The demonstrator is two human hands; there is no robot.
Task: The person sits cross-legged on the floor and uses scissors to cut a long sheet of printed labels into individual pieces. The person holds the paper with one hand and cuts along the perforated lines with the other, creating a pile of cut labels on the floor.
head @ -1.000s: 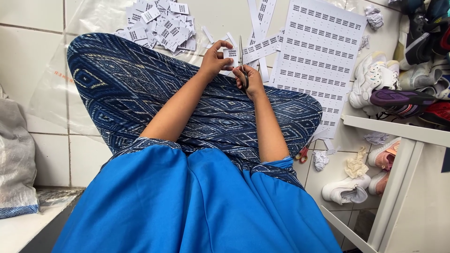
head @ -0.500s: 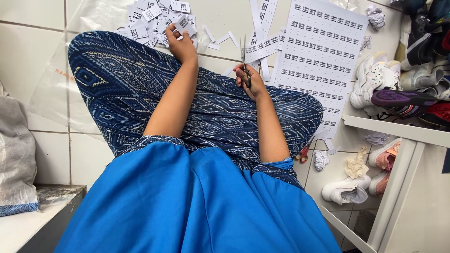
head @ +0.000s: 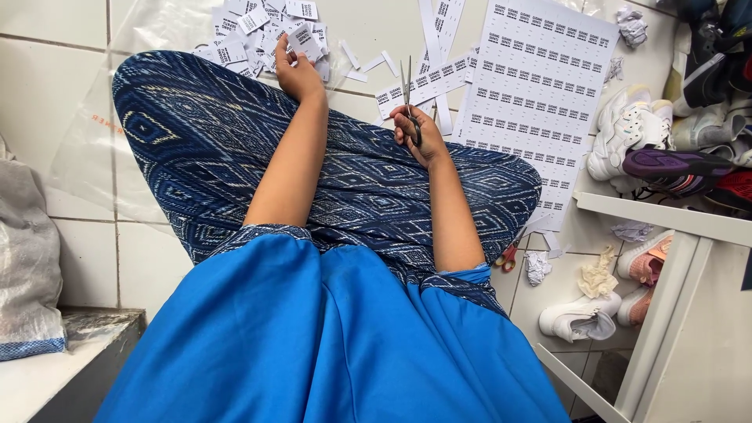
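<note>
A person sits cross-legged on a white tiled floor (head: 86, 258), a blue top and dark patterned trousers (head: 235, 149) filling most of the view. Beyond the right knee lies a large white sheet of printed labels (head: 540, 102), with cut strips (head: 435, 78) lying beside it toward the middle. A white shoe rack (head: 674, 235) stands at the right edge with sneakers on and under it. A clear plastic sheet (head: 86, 149) spreads under the left knee, and on its far end sits a pile of cut labels (head: 251, 35). The left hand (head: 296, 69) reaches over the knee to this pile, fingers curled around a small cut label (head: 304, 39). The right hand (head: 419, 135) rests over the right shin, fingers closed through the handles of scissors (head: 408, 90), the blades pointing up and away.
</note>
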